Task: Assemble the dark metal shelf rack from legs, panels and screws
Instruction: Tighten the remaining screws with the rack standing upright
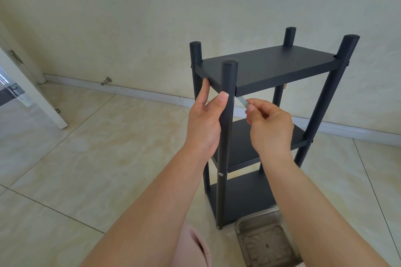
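Observation:
The dark metal shelf rack (271, 67) stands upright on the tiled floor with three panels between four round legs. My left hand (206, 119) grips the near front leg (226, 136) just below the top panel, thumb on the leg and a finger touching the panel's edge. My right hand (271, 125) pinches a small silver hex key (243, 101), whose tip points at the leg where it meets the top panel. Silver screw heads show lower on that leg (221, 174) and at its foot (219, 227).
A metal tray (243, 226) lies on the floor at the rack's near right corner. The wall and a white baseboard (130, 91) run behind the rack. A white door (32, 93) stands open at the left, with a door stop (106, 81) on the baseboard.

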